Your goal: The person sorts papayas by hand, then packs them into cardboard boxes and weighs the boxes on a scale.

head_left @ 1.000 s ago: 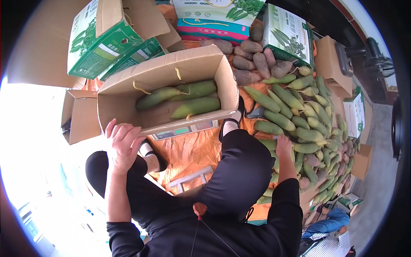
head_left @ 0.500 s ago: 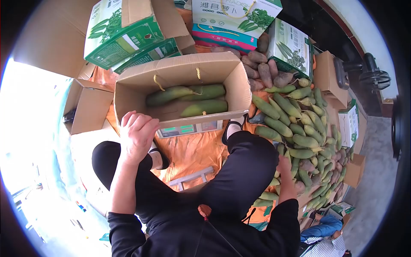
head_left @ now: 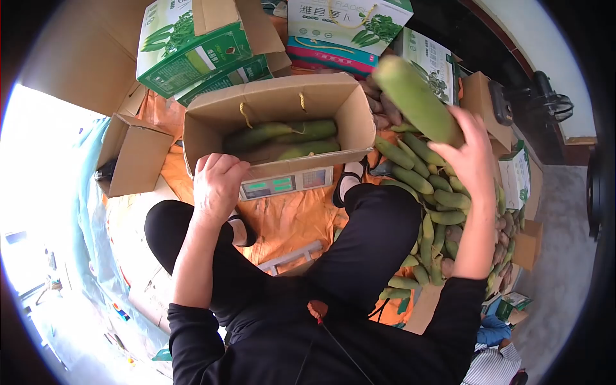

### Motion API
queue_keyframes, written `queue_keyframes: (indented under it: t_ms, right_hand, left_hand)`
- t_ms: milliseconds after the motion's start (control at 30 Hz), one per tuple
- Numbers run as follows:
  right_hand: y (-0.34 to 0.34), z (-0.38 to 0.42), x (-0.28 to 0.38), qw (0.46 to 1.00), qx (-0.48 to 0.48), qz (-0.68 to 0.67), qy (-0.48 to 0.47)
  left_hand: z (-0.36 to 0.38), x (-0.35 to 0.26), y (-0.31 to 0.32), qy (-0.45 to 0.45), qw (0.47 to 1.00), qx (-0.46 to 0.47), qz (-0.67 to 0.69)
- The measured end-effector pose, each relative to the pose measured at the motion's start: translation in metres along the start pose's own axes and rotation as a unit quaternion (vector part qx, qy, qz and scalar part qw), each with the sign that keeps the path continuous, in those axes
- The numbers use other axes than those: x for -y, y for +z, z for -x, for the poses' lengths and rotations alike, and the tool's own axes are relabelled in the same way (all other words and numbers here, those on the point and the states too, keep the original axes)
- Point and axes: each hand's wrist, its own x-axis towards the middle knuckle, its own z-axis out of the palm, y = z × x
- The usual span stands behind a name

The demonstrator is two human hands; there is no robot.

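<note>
The right hand (head_left: 471, 157) grasps a long green radish (head_left: 416, 99) and holds it in the air, beside the open cardboard box (head_left: 282, 106). The left hand (head_left: 217, 186) grips the near wall of this box, which stands on a scale (head_left: 285, 184).

left hand (head_left: 217, 183): fingers curled, palm down; right hand (head_left: 471, 157): raised, fingers gripping

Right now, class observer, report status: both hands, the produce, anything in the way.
Left hand grips front rim of open carton. Right hand holds a green radish raised above the pile. Three radishes already inside. Nothing blocks the carton mouth.
</note>
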Motion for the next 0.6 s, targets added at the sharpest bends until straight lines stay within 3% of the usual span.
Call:
queue_keyframes:
  t_ms: [67, 133, 200, 400, 500, 600]
  right_hand:
    - [0.009, -0.03, 0.04, 0.994, 0.038, 0.006, -0.099]
    - [0.034, -0.053, 0.072, 0.982, 0.124, -0.008, -0.143]
    - [0.076, -0.061, 0.095, 0.971, 0.146, 0.007, -0.19]
    - [0.218, -0.061, 0.129, 0.928, 0.289, 0.099, -0.214]
    - [0.228, -0.059, 0.137, 0.929, 0.316, 0.01, -0.193]
    - [0.182, -0.072, 0.134, 0.926, 0.315, -0.095, -0.186]
  left_hand:
    - [0.0, 0.0, 0.0, 0.002, 1.0, -0.001, -0.003]
    - [0.0, 0.0, 0.0, 0.004, 1.0, -0.002, -0.007]
    - [0.0, -0.001, -0.001, -0.002, 1.0, 0.004, -0.006]
    - [-0.002, 0.0, -0.002, 0.007, 1.0, 0.014, -0.002]
    - [-0.003, 0.0, 0.0, 0.012, 1.0, 0.005, -0.002]
    - [-0.005, -0.003, -0.003, 0.006, 1.0, 0.018, 0.003]
